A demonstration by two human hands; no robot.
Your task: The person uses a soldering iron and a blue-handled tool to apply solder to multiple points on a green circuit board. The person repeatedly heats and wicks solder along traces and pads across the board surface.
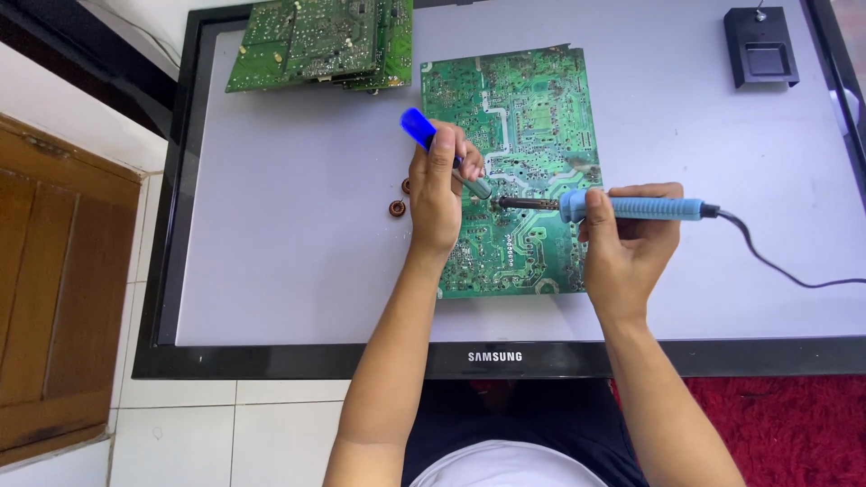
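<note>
A blue-handled soldering iron (631, 208) is clasped in the right hand (629, 242), its tip laid on the large green circuit board (514, 135) lying flat on a monitor screen (298, 225). A blue-capped tool (444, 151), possibly a desoldering pump, is gripped by the left hand (437, 189) just beside that tip.

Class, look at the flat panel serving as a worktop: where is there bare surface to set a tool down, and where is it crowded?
Bare surface lies left of the circuit board, below the stacked boards, apart from two small copper coils. More lies right of the board, between the black box and the soldering iron cord. It is crowded mid-board, where the left hand with its blue-handled tool meets the right hand.
</note>
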